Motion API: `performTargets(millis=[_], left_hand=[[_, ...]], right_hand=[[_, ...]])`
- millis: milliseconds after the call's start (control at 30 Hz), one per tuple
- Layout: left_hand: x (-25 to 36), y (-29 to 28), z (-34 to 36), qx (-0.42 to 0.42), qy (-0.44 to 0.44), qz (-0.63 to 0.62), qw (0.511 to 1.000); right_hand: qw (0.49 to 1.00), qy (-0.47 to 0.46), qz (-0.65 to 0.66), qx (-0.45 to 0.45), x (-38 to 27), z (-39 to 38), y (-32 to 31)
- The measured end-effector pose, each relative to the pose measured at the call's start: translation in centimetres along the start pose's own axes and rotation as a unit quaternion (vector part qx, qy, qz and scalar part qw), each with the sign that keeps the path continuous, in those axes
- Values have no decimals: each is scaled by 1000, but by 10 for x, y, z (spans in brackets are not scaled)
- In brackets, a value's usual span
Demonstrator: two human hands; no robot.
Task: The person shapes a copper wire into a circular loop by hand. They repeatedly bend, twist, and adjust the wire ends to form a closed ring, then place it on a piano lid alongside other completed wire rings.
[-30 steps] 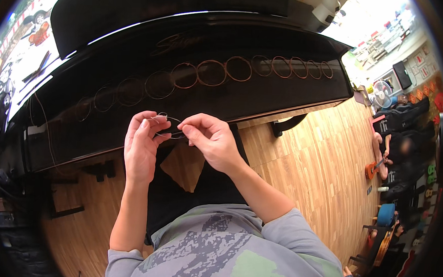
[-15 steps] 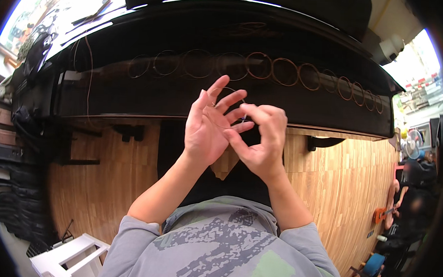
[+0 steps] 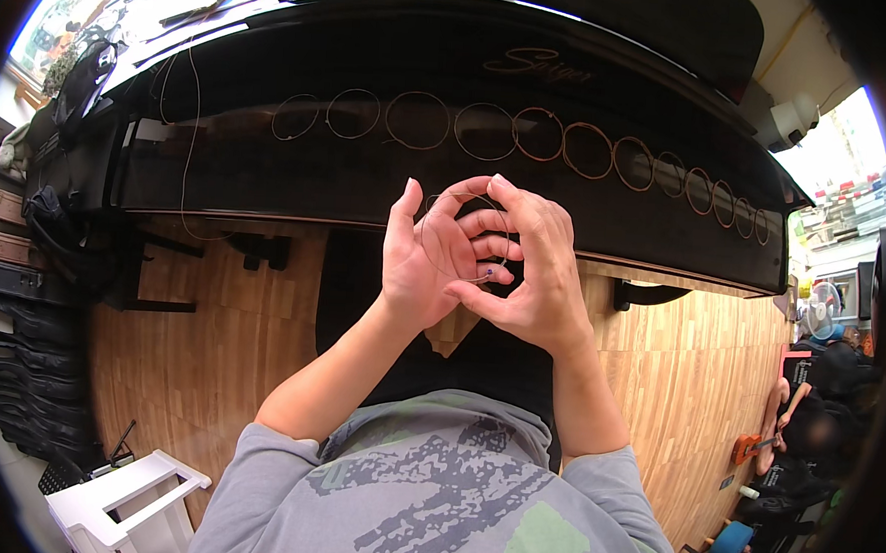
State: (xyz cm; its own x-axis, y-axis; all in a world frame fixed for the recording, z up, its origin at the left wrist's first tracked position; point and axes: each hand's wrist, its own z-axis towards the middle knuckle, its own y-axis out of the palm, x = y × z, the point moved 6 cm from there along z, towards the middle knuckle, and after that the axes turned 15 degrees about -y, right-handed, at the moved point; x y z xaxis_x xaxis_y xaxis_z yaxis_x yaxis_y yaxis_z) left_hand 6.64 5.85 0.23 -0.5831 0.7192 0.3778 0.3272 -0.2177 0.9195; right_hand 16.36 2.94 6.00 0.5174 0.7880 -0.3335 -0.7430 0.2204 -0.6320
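A thin wire string [image 3: 427, 253] wound into a round coil is between my hands, in front of the black piano. My left hand [image 3: 435, 246] lies palm up under the coil, its fingers curled and its thumb pointing up and away from them. My right hand [image 3: 539, 257] curves around the coil's right side, fingertips meeting the left index fingertip at the top and thumb near the bottom. Small blue marks show near the left little finger. How firmly each hand grips the wire is hard to see.
On the glossy black piano [image 3: 318, 185] lies a row of several coiled strings [image 3: 588, 125], silvery to copper. A loose wire [image 3: 189, 168] hangs over its left front edge. A white slatted piece of furniture [image 3: 131, 500] stands lower left. People sit at far right, one with an orange ukulele [image 3: 747, 449].
My right hand has moved from pinching at the coil's right side to curving around it, fingertips at the top. The coil now shows as a rounder ring, and my view has shifted slightly.
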Motion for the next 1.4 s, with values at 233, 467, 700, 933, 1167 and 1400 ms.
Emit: performTargets(millis=[233,467,700,933,1167,1400], left_hand=[[4,-7,-2,102,61,18,993],[0,-2,-1,105,57,181,976],[-5,6,7,130,108,283,944],[-7,6,10,117,151,326,926],[-7,-2,12,181,154,324,916],[-9,-5,14,174,152,239,943]], right_hand=[[983,-80,-152,64,-11,-4,-4],[917,212,185,283,33,-34,-19],[883,314,206,283,42,-47,-29],[909,297,85,279,44,-56,-45],[923,238,126,275,35,-56,-45],[901,185,342,192,17,-59,-21]])
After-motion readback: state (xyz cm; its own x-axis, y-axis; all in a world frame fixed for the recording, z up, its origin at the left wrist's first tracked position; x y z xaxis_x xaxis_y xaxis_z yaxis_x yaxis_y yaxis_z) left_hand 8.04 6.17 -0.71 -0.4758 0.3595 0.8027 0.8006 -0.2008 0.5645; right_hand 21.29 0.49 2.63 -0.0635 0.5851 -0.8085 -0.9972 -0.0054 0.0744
